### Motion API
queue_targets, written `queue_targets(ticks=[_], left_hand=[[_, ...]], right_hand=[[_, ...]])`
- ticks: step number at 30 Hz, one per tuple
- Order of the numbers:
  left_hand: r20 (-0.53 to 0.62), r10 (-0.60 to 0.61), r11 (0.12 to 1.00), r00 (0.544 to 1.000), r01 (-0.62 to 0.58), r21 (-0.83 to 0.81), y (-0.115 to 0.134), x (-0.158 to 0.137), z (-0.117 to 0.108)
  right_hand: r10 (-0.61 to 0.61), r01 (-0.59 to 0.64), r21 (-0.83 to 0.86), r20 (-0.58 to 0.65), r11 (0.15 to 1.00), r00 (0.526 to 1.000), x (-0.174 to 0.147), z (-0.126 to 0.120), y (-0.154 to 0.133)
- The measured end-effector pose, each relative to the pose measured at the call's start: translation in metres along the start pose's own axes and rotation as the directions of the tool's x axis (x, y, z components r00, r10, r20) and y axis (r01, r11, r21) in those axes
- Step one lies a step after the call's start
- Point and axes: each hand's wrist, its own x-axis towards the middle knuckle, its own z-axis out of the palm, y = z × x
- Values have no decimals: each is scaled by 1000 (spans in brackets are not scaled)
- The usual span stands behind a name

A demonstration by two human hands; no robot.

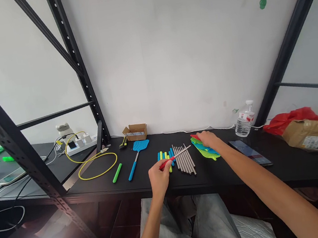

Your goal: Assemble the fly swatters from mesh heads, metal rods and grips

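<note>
While the left hand (158, 176) grips a red handle (167, 163), the right hand (208, 139) touches a red head (195, 137)

As the left fingers are closed around the red handle, an attached grey rod (183, 150) points obliquely up and to the right, above a row of loose grey rods (187, 165). The right fingers bend down onto the red head, which they partly hide; whether they are pinched on it cannot be determined. Green and blue mesh heads (211, 156) lie under the right hand on the black table (222, 173). Blue and yellow handles (161, 155) lie just left of the loose rods. Farther left are a blue swatter (140, 145) and a green handle (117, 173). Near the wall, a clear bottle (245, 120) stands upright.
</note>
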Motion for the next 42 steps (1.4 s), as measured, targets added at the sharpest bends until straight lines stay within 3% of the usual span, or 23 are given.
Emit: queue_targets(ticks=[6, 10, 13, 15, 17, 19, 21, 23, 25, 27, 33, 37, 42], left_hand=[[-7, -2, 1000, 1000, 2, -8, -1, 0, 1], [-20, 5, 1000, 1000, -5, -8, -1, 0, 1], [-23, 6, 1000, 1000, -6, -1, -1, 0, 1], [-22, 6, 1000, 1000, -6, 5, -1, 0, 1], [-18, 9, 1000, 1000, -8, 7, -1, 0, 1], [-20, 7, 1000, 1000, -7, 7, -1, 0, 1], [-25, 3, 1000, 1000, -2, 10, 0, 0, 1], [-20, 4, 1000, 1000, -3, 17, 0, 0, 1], [-11, 5, 1000, 1000, -5, 25, 0, 0, 0], [-1, 8, 999, 1000, -8, 33, 0, 0, 0], [52, 41, 999, 998, -42, 24, 0, 2, 0], [105, 55, 998, 993, -57, 17, -2, 3, 0], [156, 66, 997, 986, -70, 16, -2, 3, 0]], right_hand=[[129, -129, 14, -102, 992, 986, -4, -13, 15], [248, -235, 88, -184, 968, 951, -9, -23, 31], [325, -244, 275, -307, 930, 894, -15, -30, 37], [373, -163, 504, -348, 848, 860, -23, -31, 35], [420, -19, 788, -307, 615, 854, -36, -25, 27], [433, 122, 969, -208, 216, 877, -54, -10, 13], [411, 178, 972, -100, -154, 906, -74, 9, -3], [357, 162, 902, -9, -400, 934, -93, 28, -19], [303, 109, 843, 66, -526, 951, -108, 42, -31], [272, 96, 821, 75, -563, 959, -118, 49, -41], [289, 191, 799, -23, -570, 957, -129, 52, -55], [350, 242, 737, -8, -631, 937, -129, 56, -54], [359, 237, 740, 6, -630, 933, -128, 56, -53]])
